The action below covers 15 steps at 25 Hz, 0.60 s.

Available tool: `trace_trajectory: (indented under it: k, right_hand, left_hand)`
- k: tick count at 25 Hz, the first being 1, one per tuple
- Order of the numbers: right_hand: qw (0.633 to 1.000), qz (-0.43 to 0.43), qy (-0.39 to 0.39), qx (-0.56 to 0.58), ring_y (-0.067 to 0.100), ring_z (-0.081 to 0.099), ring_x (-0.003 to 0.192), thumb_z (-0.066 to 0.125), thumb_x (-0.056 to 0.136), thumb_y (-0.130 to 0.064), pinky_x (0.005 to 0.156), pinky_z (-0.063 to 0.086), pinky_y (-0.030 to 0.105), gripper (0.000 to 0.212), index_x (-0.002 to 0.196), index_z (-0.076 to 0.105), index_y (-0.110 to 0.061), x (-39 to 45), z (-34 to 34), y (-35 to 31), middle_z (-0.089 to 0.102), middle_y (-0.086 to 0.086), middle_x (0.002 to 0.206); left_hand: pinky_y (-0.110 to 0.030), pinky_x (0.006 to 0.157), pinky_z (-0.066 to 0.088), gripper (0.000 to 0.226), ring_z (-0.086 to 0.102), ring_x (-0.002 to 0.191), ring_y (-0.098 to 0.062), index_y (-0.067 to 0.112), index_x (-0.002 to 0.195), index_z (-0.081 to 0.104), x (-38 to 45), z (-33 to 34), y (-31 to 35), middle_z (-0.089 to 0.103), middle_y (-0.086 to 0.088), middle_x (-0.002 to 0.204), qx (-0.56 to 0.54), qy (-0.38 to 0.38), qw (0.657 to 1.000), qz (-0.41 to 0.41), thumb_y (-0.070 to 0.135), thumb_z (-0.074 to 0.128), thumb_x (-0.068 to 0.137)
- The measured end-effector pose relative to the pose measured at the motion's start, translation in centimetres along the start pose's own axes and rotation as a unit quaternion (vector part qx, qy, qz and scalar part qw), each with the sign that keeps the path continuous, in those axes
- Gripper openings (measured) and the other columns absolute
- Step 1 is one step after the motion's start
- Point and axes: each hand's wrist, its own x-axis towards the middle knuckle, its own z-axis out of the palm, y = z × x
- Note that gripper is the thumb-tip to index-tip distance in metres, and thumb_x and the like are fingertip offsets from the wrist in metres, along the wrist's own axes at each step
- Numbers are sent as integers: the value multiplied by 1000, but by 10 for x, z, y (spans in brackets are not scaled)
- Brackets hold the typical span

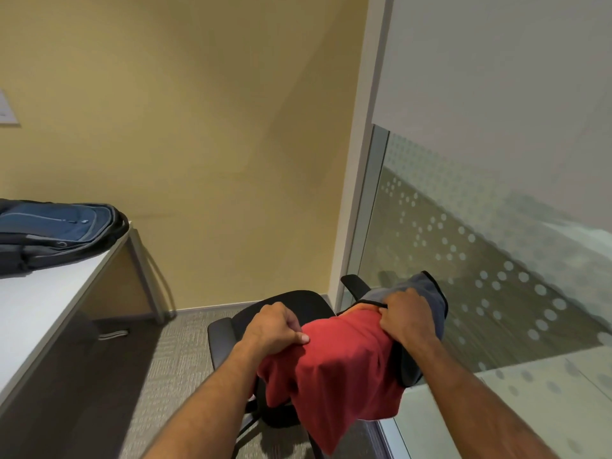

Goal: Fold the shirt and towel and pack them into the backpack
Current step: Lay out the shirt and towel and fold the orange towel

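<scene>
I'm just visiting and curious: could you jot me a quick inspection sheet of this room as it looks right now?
Surface: white table at left, bearing the backpack.
Job's things: red shirt and grey towel held together above a black chair; blue backpack lying flat, apparently zipped.
Clutter: nothing seen.
Hands: left hand grips the shirt; right hand grips shirt and towel together.
Cables: nothing seen; a strap lies on the floor under the table.
Surroundings: yellow wall, dotted glass partition, grey carpet.
</scene>
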Motion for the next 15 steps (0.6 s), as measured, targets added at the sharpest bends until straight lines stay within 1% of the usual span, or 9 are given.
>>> trace_trajectory:
  k: [3, 4, 5, 7, 8, 10, 12, 13, 15]
  right_hand:
    - [999, -20, -7, 46, 22, 66, 92, 58, 89, -24, 78, 51, 29, 27, 110, 72, -34, 3, -9, 0, 73, 2, 100]
    - [998, -29, -14, 55, 21, 65, 87, 56, 91, -23, 73, 49, 27, 28, 110, 71, -37, 3, -12, 0, 73, 0, 95]
    - [998, -34, -21, 57, 19, 63, 81, 54, 93, -24, 68, 45, 26, 26, 108, 71, -36, 5, -14, 1, 70, -1, 88]
    - [996, -8, -21, 88, 19, 59, 73, 56, 94, -28, 60, 38, 26, 16, 89, 70, -22, 8, -21, -4, 60, -2, 75]
    - [993, 5, -17, 115, 19, 60, 72, 59, 92, -30, 56, 36, 27, 20, 76, 62, -18, 11, -24, -7, 57, -2, 70]
    - [985, 0, -8, 170, 18, 63, 67, 65, 89, -29, 50, 33, 25, 28, 65, 56, -18, 17, -33, -17, 55, -3, 62]
    - [977, -24, 6, 212, 19, 65, 65, 66, 88, -25, 51, 36, 21, 22, 70, 64, -14, 23, -46, -32, 63, 2, 65]
    - [974, -42, 19, 222, 22, 67, 72, 67, 87, -26, 56, 39, 23, 19, 76, 70, -11, 26, -52, -40, 69, 6, 73]
    - [968, -83, 44, 234, 28, 68, 86, 68, 84, -28, 65, 44, 27, 17, 85, 76, -13, 33, -63, -59, 75, 8, 87]
  left_hand:
    - [-33, 76, 57, 16, 68, 78, -11, 29, 67, 72, -3, 3, 3, 73, 9, 75, 26, 50, 998, -22, 43, 80, 71]
    - [-33, 76, 57, 16, 68, 80, -12, 29, 69, 72, -5, 3, 5, 72, 9, 76, 23, 71, 997, -32, 43, 78, 73]
    - [-33, 76, 56, 16, 67, 80, -14, 28, 68, 71, -6, 3, 6, 71, 9, 76, 17, 93, 995, -37, 42, 76, 76]
    - [-32, 73, 53, 21, 65, 81, -18, 27, 67, 62, -8, 0, 10, 67, 8, 76, 14, 136, 990, -31, 37, 72, 82]
    - [-32, 71, 50, 21, 64, 83, -22, 26, 69, 58, -9, -2, 12, 65, 6, 77, 15, 157, 987, -21, 33, 69, 85]
    - [-32, 68, 43, 17, 62, 89, -26, 27, 75, 55, -10, -13, 16, 66, 0, 85, 15, 197, 980, -8, 28, 64, 90]
    - [-31, 66, 37, 11, 61, 91, -28, 25, 81, 58, -13, -28, 19, 69, -3, 91, 29, 249, 968, -6, 29, 61, 91]
    - [-31, 66, 36, 9, 62, 92, -29, 23, 83, 60, -14, -37, 20, 70, -4, 91, 35, 274, 961, -5, 28, 62, 90]
    - [-33, 65, 39, 6, 62, 92, -32, 21, 84, 62, -19, -59, 24, 70, -8, 92, 30, 311, 950, -3, 24, 63, 89]
